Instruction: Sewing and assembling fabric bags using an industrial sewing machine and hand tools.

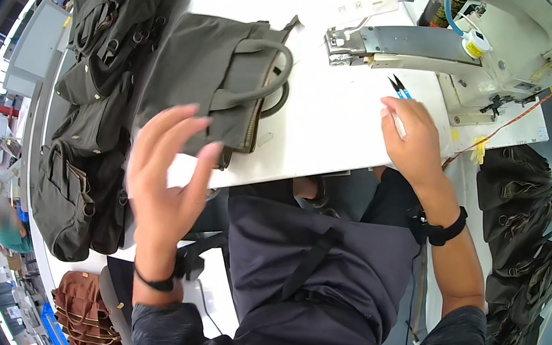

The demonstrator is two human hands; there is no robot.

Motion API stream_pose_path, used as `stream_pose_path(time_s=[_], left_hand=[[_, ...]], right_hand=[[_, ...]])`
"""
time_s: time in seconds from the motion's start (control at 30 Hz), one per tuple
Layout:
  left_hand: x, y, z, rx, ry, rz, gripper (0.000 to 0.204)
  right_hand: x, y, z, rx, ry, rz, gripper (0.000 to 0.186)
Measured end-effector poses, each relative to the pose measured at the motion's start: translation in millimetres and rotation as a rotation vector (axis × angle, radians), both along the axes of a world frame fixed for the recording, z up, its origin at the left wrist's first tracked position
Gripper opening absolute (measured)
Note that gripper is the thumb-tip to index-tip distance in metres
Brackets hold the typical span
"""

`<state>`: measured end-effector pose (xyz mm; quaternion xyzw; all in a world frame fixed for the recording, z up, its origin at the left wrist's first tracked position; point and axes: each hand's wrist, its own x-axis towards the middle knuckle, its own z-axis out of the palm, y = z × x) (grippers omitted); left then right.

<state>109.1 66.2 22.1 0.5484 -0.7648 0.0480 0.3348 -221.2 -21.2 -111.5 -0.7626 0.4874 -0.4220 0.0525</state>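
Observation:
A dark grey-green handbag point(188, 65) lies flat on the white table, with two looped handles point(279, 83) and a brass-toned zipper pointing to the right. My left hand point(171, 170) is raised over the bag's near left edge, fingers spread and holding nothing. Right of the bag, my right hand point(411, 140) is closed around a small pair of thread snips point(398, 87). Their dark blades and a bit of blue stick out past my fingertips, pointing away from me. The rest of the snips is hidden in my hand.
A sewing machine with a long grey arm point(418, 47) stands at the back right. Several similar bags point(97, 93) are piled along the left, and more hang or lie at the right point(518, 240). Brown bags point(88, 312) sit low at the left. The white table point(341, 125) ends before my lap.

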Motion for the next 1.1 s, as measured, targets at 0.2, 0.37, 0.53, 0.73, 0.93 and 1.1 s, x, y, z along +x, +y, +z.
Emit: stream_pose_path(time_s=[0.2,0.37,0.53,0.73,0.93,1.1], left_hand=[[-18,-63,-41,0.006,-0.216,-0.031,0.044],[-3,-90,-59,0.123,0.236,0.014,0.024],[14,-86,-51,0.225,0.580,0.175,0.034],[15,-76,-54,0.297,0.649,0.166,0.040],[17,-76,-56,0.301,0.654,0.166,0.039],[26,-62,-49,0.315,0.567,0.183,0.036]], right_hand=[[-29,-17,-28,-0.040,0.499,-0.390,0.032],[-33,-40,-27,-0.087,0.433,-0.291,0.027],[0,-36,-18,0.374,-0.200,-0.044,0.023],[92,-32,4,0.545,-0.429,0.239,0.027],[138,-46,17,0.518,-0.545,0.207,0.037],[137,-41,21,0.444,-0.572,0.251,0.032]])
